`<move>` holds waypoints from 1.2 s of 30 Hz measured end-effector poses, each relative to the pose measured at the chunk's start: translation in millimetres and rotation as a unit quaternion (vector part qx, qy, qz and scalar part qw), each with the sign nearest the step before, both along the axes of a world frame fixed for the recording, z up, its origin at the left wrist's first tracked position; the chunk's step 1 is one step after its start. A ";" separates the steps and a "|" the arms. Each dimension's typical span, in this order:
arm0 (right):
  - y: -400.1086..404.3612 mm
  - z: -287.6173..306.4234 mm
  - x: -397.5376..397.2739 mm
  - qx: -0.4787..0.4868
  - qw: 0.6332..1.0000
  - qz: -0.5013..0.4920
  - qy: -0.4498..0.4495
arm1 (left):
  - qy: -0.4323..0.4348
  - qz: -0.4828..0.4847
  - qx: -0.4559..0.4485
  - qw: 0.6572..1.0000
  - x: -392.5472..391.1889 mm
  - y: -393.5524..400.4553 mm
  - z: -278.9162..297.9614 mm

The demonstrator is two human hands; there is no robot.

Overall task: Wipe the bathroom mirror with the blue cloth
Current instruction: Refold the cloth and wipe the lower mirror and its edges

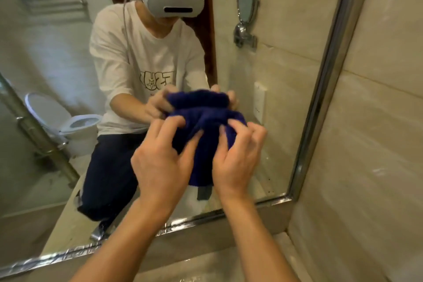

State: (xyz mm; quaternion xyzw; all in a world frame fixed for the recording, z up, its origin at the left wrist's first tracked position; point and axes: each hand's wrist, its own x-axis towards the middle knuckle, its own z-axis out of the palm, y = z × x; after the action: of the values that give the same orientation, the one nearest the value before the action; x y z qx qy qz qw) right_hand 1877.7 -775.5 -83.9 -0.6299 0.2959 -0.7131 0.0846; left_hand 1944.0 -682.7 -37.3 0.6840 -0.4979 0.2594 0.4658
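The dark blue cloth [207, 135] is bunched up against the lower part of the bathroom mirror [286, 89], and its reflection shows just above it. My left hand [160, 158] grips the cloth's left side with curled fingers. My right hand [238, 155] pinches its right side. Both hands press the cloth near the glass, a little above the mirror's bottom frame [206, 216]. The mirror shows a person in a white T-shirt with a headset, holding the cloth the same way.
The mirror's chrome frame [320, 98] runs up the right side, next to a beige tiled wall [377, 121]. A stone ledge [206, 263] lies below the mirror. Reflected: a toilet, a towel rack, a round shaving mirror, a wall socket.
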 end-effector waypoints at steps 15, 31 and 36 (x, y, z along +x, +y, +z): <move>-18.7 14.2 72.9 0.088 0.980 0.033 -0.178 | -0.256 0.071 -0.155 0.951 61.9 -33.5 -10.1; -16.3 -25.9 22.3 0.094 0.985 0.023 -0.140 | -0.169 0.004 0.004 0.986 11.5 -25.1 -19.1; -71.9 3.7 -5.1 0.164 0.945 -0.128 -0.252 | -0.351 -0.038 -0.014 0.935 -27.2 -108.5 29.5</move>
State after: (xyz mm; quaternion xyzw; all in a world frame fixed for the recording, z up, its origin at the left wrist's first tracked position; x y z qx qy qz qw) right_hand 1872.6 -847.4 -80.2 -0.3638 0.4558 -0.7951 0.1663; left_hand 1916.8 -791.2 -7.8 0.5232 -0.6514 0.4726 0.2802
